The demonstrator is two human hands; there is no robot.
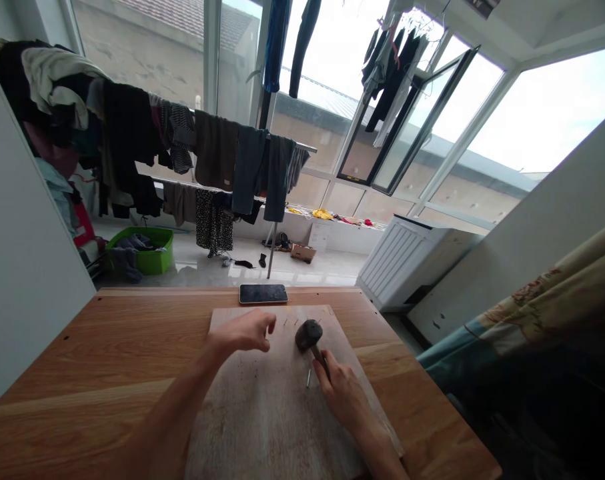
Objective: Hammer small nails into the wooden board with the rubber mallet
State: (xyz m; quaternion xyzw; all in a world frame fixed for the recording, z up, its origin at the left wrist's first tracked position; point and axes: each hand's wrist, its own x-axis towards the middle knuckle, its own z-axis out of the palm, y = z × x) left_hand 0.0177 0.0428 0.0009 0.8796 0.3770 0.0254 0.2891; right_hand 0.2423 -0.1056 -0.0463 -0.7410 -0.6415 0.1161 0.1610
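A pale wooden board lies on a brown wooden table. My right hand is closed round the handle of a hammer, whose dark head rests low over the board's far part. My left hand hovers over the board left of the hammer head, fingers curled in a pinch near small nails standing in the board. What the fingertips pinch is too small to see. One nail stands in the board just left of my right hand.
A dark phone lies at the table's far edge, beyond the board. Past the table are a clothes rack with hanging garments, a green basket, a white radiator-like unit and a patterned cloth at right.
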